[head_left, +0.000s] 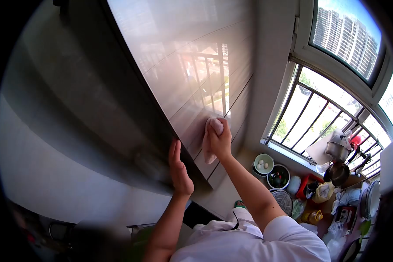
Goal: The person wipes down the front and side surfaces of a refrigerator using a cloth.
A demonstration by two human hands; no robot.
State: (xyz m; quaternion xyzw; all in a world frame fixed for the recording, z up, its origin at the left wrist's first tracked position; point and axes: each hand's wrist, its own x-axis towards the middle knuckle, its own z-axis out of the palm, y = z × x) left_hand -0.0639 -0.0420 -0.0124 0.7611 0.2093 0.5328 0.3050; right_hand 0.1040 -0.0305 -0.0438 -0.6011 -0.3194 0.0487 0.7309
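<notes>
A pale, crumpled cloth (pixel 208 146) is bunched in my right hand (pixel 219 139), whose fingers are closed around it. The cloth presses against the lower part of a tall, glossy light panel (pixel 174 74) with thin seam lines, which mirrors the window and its railing. Held upright beside the panel's dark edge (pixel 155 102) is my left hand (pixel 180 171). Its fingers are stretched out and hold nothing, with the fingertips at or against that edge; exact contact is hard to tell.
A barred window (pixel 321 111) is at the right. Below it stand a bowl of eggs (pixel 263 164), a pot with dark contents (pixel 278 177), a grey basket (pixel 282 201), an oil bottle (pixel 312 217) and several bags. A metal pot (pixel 337 148) and a dark pan (pixel 337 174) are by the sill.
</notes>
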